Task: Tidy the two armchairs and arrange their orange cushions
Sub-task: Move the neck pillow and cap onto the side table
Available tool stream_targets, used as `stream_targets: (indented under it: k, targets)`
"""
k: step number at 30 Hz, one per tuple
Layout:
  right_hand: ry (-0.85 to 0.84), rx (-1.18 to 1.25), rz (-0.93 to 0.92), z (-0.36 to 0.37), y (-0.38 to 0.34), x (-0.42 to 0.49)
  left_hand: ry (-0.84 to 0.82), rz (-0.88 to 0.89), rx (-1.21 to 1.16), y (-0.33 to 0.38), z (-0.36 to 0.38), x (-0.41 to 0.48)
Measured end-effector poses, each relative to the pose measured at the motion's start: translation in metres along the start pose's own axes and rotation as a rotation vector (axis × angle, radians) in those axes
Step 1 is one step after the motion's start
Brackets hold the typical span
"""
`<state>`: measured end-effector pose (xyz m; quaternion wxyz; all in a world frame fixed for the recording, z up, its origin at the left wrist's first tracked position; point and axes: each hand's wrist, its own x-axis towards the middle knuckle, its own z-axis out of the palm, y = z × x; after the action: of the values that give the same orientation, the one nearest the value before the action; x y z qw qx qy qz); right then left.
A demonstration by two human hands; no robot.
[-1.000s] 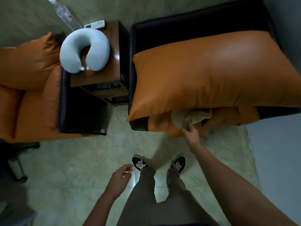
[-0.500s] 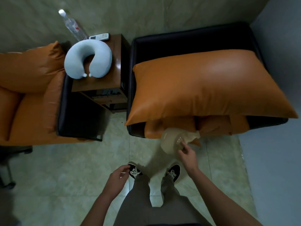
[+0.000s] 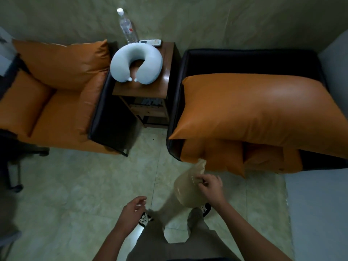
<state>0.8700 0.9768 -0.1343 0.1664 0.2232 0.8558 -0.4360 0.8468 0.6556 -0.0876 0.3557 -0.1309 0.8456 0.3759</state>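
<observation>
Orange big cushion is lying flat across the right armchair, smaller ones poking out under it. Person's right hand pinches a beige cloth just in front; left hand hangs loose, holding nothing.

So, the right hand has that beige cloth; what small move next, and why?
Probably draw the cloth fully clear and set it aside: the right hand pinches it, its upper tip lies against the front cushions, and the left hand hangs free.
</observation>
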Motion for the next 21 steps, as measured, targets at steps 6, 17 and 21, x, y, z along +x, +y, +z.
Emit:
stream_targets:
  k: [6,17,21]
  targets:
    - [-0.131,0.062,-0.141,0.04,-0.067,-0.001,0.031,0.019,-0.12,-0.043,-0.054,0.007]
    - [-0.166,-0.067,-0.31,0.129,-0.196,-0.013,0.065,0.198,-0.2,-0.089,-0.19,0.03]
    - [-0.209,-0.137,-0.392,0.133,-0.254,-0.012,0.056,0.307,-0.188,-0.068,-0.236,0.045]
